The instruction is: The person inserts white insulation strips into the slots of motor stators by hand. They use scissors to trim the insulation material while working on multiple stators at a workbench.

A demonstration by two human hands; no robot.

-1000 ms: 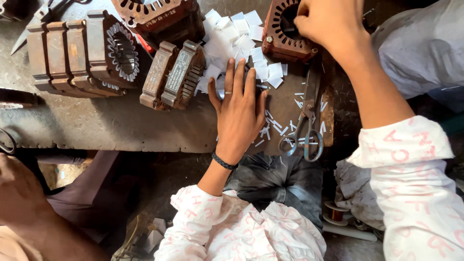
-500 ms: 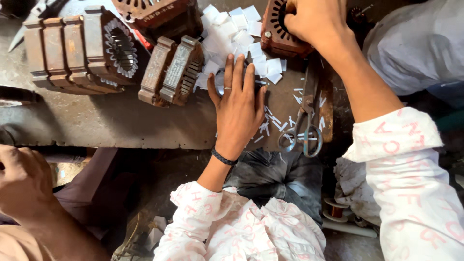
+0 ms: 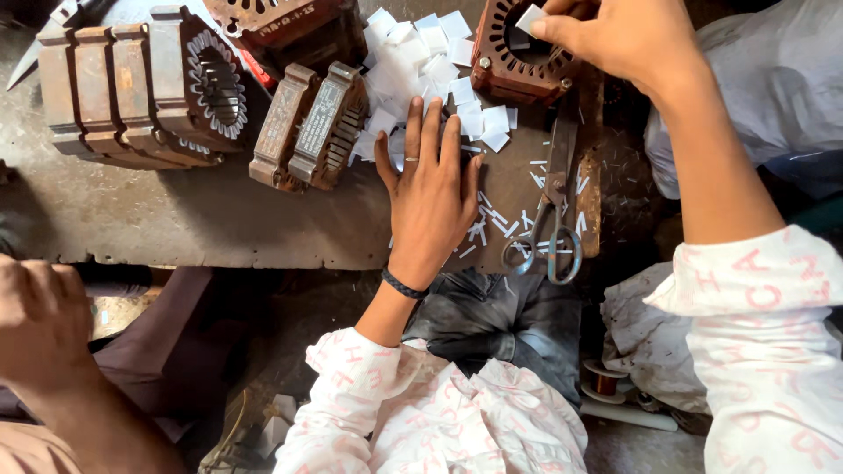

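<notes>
Rust-brown laminated steel fills the left of the desk: a large stator core of stacked ribbed plates lies on its side, its toothed bore facing right, and just beside it a thinner stator stack leans with its slotted edge showing. At the lower left edge a co-worker's hand has slid further into view than half a second ago, well apart from the work.

The left hand has barely shifted since then. It lies flat and spread, palm down on the worn grey metal desk, fingertips among the scatter of white insulation paper pieces, small stiff matte rectangles heaped between the cores. It pinches nothing.

Thin white paper slivers litter the desk beside a pair of steel scissors, which lie shut with handles toward the person.

The clearest change is on the right. The right hand has lifted slightly from the small round stator, and its grip, thumb pressed against forefinger, now shows a white paper slip pinched over the slotted ring. That suggests the slip is being lined up with one of the slots rather than already seated; whether any slots are lined cannot be told.

At the lower right, below the desk, a small spool of copper wire sits by crumpled cloth.
</notes>
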